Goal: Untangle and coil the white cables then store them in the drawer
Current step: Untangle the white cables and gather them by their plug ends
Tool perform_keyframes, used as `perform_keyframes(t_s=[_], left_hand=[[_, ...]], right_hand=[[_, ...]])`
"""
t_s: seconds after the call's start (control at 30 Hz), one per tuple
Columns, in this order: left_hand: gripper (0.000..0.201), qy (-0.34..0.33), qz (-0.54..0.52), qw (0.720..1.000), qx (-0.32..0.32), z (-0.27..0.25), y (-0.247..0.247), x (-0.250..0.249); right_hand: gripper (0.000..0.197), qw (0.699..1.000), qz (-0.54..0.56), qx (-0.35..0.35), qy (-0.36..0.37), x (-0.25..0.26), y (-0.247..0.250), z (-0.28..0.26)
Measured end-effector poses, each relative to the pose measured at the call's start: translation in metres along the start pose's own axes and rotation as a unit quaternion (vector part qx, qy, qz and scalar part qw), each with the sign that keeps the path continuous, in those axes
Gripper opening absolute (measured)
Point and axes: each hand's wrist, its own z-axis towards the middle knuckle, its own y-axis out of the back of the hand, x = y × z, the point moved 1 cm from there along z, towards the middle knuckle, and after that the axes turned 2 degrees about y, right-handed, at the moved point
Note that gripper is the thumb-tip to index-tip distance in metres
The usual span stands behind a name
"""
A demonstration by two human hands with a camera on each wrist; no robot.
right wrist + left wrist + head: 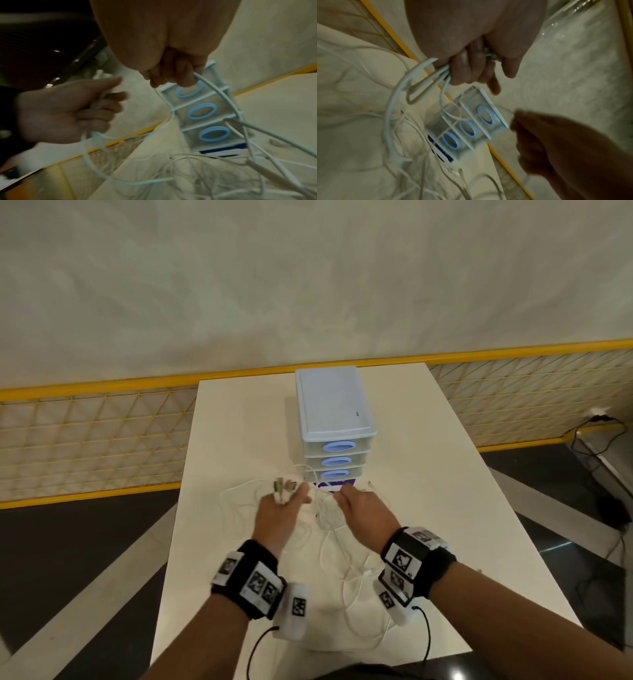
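A tangle of thin white cables [329, 546] lies on the white table [445, 508] in front of a small drawer unit [334, 422] with three blue-handled drawers, all closed. My left hand [281, 508] is raised over the tangle and grips a bunch of cable ends, whose plugs [284, 486] stick out past its knuckles. In the left wrist view, strands [412, 83] hang from the left hand's curled fingers [467, 67]. My right hand [363, 508] pinches a cable [216, 89] in front of the drawers [202, 111]. Loose loops [359, 621] trail toward the near table edge.
A dark blue and white flat thing [334, 486] lies under the drawer unit's front. A yellow mesh barrier [85, 440] runs behind the table. Black cords [596, 440] lie on the dark floor at the right.
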Motion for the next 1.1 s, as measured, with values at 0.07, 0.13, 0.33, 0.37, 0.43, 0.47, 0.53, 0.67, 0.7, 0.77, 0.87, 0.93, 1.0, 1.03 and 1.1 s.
perform_keyframes(t_s=[0.07,0.13,0.33,0.37,0.43,0.47,0.53,0.67,0.7,0.77,0.87,0.93,1.0,1.03,1.1], left_hand=[[0.031,0.008,0.017,0.999,0.041,-0.006,-0.014,0.002],[0.033,0.021,0.0,0.999,0.05,-0.007,-0.02,0.004],[0.026,-0.04,-0.007,0.999,-0.003,0.009,-0.004,-0.004],[0.026,-0.037,-0.019,0.999,-0.023,0.013,0.002,-0.004],[0.021,-0.014,-0.082,0.992,-0.096,0.023,0.02,-0.003],[0.021,0.005,-0.122,0.983,-0.141,0.031,0.033,-0.003],[0.022,0.038,-0.16,0.966,-0.198,0.049,0.062,0.003],[0.026,0.054,-0.143,0.98,-0.13,0.058,0.071,0.015],[0.027,0.069,-0.129,0.983,-0.111,0.055,0.066,0.019],[0.031,0.116,-0.1,0.984,-0.089,0.047,0.057,0.028],[0.031,0.151,-0.06,0.983,-0.084,0.034,0.042,0.043],[0.028,0.142,-0.07,0.986,-0.056,0.022,0.026,0.048],[0.023,0.127,-0.089,0.988,0.0,0.011,0.009,0.046],[0.02,0.118,-0.085,0.989,0.02,0.007,0.001,0.043],[0.022,0.101,-0.055,0.993,0.029,-0.001,-0.012,0.038]], right_hand=[[0.03,0.998,0.027,0.035,0.047,0.019,-0.007,-0.006],[0.03,0.994,0.05,0.066,0.067,0.027,-0.01,-0.011],[0.019,0.996,0.043,0.079,0.005,-0.006,0.0,-0.007],[0.02,0.996,0.04,0.086,-0.006,-0.013,0.002,-0.006],[0.023,0.994,0.033,0.093,-0.044,-0.033,0.006,-0.007],[0.023,0.992,0.026,0.1,-0.067,-0.045,0.007,-0.01],[0.023,0.987,0.001,0.116,-0.107,-0.071,0.008,-0.018],[0.028,0.983,-0.026,0.089,-0.158,-0.092,0.004,-0.016],[0.029,0.986,-0.032,0.068,-0.152,-0.09,0.003,-0.014],[0.029,0.992,-0.039,0.02,-0.122,-0.08,0.006,-0.01],[0.029,0.995,-0.035,-0.03,-0.089,-0.057,0.01,-0.008],[0.028,0.998,-0.019,-0.031,-0.056,-0.038,0.007,-0.008],[0.029,1.0,-0.016,0.0,-0.015,-0.018,-0.001,-0.009],[0.03,0.999,-0.026,0.024,0.006,-0.011,-0.008,-0.01],[0.03,0.996,-0.045,0.069,0.037,0.003,-0.022,-0.014]])
